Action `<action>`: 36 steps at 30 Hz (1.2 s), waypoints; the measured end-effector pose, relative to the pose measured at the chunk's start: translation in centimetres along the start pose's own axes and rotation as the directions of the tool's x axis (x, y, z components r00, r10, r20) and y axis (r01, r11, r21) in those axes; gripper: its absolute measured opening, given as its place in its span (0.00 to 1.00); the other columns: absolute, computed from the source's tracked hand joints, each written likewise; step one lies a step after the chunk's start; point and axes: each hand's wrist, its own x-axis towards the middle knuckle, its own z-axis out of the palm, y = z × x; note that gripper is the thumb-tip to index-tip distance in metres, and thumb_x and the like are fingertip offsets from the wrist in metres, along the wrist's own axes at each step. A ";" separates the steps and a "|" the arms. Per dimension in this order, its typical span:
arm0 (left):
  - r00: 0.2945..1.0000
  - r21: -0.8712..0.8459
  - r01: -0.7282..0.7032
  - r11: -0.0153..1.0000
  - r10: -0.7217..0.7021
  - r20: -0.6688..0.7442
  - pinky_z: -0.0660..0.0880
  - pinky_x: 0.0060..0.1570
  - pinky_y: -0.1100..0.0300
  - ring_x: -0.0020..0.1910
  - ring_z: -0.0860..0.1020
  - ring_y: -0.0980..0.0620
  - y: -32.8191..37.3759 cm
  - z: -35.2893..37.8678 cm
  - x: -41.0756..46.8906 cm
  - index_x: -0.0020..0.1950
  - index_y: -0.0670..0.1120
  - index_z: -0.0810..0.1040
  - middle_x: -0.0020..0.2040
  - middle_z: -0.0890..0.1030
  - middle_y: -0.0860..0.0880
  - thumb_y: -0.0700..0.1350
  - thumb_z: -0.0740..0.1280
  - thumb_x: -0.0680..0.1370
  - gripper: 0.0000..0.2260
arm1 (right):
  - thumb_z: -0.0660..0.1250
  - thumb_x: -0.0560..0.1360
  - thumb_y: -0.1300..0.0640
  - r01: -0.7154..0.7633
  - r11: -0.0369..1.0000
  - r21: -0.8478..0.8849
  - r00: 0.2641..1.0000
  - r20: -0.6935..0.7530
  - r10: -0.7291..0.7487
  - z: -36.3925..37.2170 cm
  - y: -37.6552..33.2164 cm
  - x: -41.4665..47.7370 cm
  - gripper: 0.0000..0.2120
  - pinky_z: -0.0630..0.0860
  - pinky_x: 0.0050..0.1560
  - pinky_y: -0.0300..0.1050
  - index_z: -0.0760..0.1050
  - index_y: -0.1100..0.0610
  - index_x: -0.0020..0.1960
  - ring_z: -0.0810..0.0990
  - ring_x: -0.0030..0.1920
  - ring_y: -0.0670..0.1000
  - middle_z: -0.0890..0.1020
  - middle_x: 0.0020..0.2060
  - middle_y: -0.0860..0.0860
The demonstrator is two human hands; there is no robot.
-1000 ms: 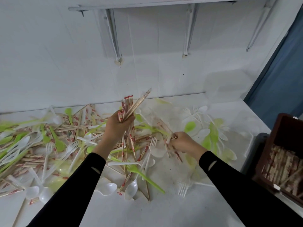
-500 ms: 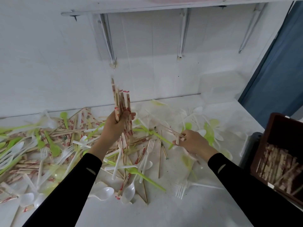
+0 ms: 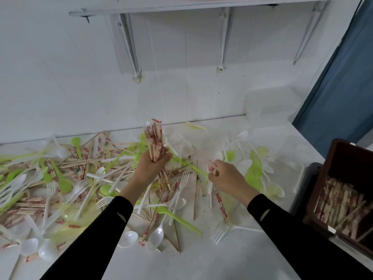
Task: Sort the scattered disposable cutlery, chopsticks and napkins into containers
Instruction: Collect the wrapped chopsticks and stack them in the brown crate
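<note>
Only one cam, on the person's head: wide-angle, close in, aimed forward and down at the white table (image 3: pixel 222 263), back wall (image 3: pixel 60 77) up top, brown bin (image 3: pixel 347 162) cut off at right.

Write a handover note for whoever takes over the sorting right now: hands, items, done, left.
Left hand grips an upright bundle of wrapped chopsticks.
Right hand pinches the top of one wrapped chopstick pair.
Done: brown bin at the right already holds chopsticks.
Left: bin what is in hand, then sort the mixed pile of forks, spoons and chopsticks on the table. No napkins visible.
</note>
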 end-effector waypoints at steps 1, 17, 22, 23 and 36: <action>0.999 0.037 0.020 0.999 -0.022 0.046 0.76 0.41 0.60 0.37 0.79 0.53 -0.5 0.1 -0.1 0.48 0.45 0.80 0.39 0.82 0.47 0.48 0.72 0.76 0.07 | 0.63 0.77 0.54 -0.006 0.998 -0.055 1.000 0.028 0.007 0.3 -0.1 -0.2 0.08 0.68 0.40 0.43 0.71 0.55 0.54 0.74 0.43 0.51 0.73 0.41 0.44; 0.990 -0.532 0.049 0.845 -0.112 -0.087 0.82 0.43 0.50 0.45 0.84 0.44 1.5 -0.8 0.9 0.63 0.43 0.70 0.44 0.81 0.46 0.43 0.67 0.79 0.13 | 0.67 0.73 0.54 -0.209 0.975 0.075 0.973 0.113 0.200 -1.3 2.7 0.7 0.16 0.63 0.34 0.44 0.63 0.54 0.31 0.68 0.30 0.51 0.68 0.28 0.50; 0.986 -0.580 -0.063 0.812 -0.041 -0.164 0.79 0.52 0.50 0.45 0.83 0.45 1.3 -0.6 1.1 0.57 0.42 0.70 0.39 0.80 0.48 0.42 0.61 0.83 0.06 | 0.62 0.78 0.48 -0.262 0.960 0.103 0.960 -0.077 0.270 -2.7 2.8 1.0 0.14 0.69 0.36 0.45 0.66 0.54 0.37 0.75 0.37 0.53 0.75 0.33 0.50; 0.983 -0.549 -0.085 0.831 -0.019 -0.181 0.79 0.54 0.50 0.47 0.83 0.44 1.2 -0.6 1.1 0.57 0.41 0.70 0.40 0.81 0.48 0.43 0.60 0.83 0.06 | 0.60 0.79 0.48 -0.265 0.956 0.126 0.954 -0.113 0.279 -3.0 2.7 1.1 0.12 0.72 0.39 0.47 0.68 0.54 0.41 0.77 0.40 0.54 0.77 0.37 0.51; 1.000 -0.182 -0.017 0.983 0.012 -0.028 0.79 0.53 0.44 0.48 0.83 0.46 -0.5 0.7 -1.8 0.49 0.45 0.82 0.47 0.84 0.43 0.48 0.72 0.75 0.08 | 0.54 0.83 0.55 -0.109 0.964 0.242 0.993 -0.018 0.117 0.2 -1.7 1.0 0.10 0.77 0.44 0.53 0.70 0.60 0.57 0.79 0.44 0.57 0.79 0.45 0.56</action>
